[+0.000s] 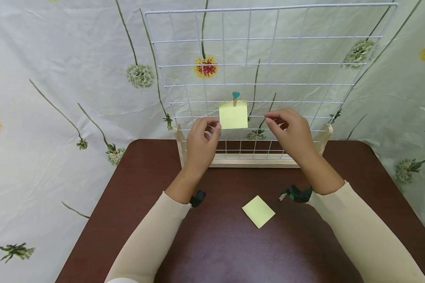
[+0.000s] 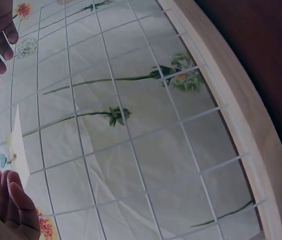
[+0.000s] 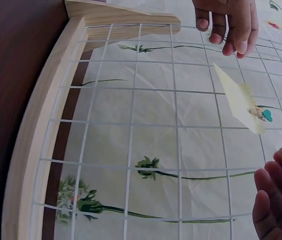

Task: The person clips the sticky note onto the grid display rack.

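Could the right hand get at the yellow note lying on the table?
Probably yes: the right hand seems empty and the loose note lies uncovered on the table, though the hand would have to draw back from the wire grid.

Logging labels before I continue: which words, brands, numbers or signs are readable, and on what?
None can be read.
The clipped note and the loose note on the table show no visible writing.
Any marks on the dark wrist devices are too small to read.
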Demonstrator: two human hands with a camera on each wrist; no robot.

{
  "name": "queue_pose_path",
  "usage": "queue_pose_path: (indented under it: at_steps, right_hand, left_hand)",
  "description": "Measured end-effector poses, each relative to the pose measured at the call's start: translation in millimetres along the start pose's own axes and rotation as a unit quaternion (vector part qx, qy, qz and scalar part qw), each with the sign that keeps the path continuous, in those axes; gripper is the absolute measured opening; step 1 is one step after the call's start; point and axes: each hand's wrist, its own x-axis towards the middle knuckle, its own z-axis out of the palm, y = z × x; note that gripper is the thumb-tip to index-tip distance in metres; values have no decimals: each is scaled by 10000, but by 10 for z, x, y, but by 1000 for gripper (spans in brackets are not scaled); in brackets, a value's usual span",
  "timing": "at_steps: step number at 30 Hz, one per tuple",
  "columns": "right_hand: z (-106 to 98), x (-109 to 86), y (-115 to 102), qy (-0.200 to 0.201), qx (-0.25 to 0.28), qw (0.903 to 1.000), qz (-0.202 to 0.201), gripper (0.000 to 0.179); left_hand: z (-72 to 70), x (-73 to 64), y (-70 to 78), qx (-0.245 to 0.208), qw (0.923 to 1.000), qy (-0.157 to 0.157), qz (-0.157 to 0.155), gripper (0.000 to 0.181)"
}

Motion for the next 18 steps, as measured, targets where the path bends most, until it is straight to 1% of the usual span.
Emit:
queue_pose_path:
  at_steps: [4, 8, 13, 18]
  right_hand:
    - [0, -127, 73, -63, -31, 10000, 26, 22]
    - [5, -230, 134, -186, -94, 9998, 52, 21]
    - [-14, -379, 205, -365, -230, 9990, 91, 19]
    - [-31, -532, 275, -585, -371, 9976, 38, 17]
  left_hand:
    - [55, -90, -24, 109, 9989, -448, -2, 17]
    - [92, -195, -30, 278, 9951, -943, -68, 16]
    - [125, -347, -32, 444, 9873, -1514, -170, 15]
    - [160, -507, -42, 544, 9777, -2030, -44, 18]
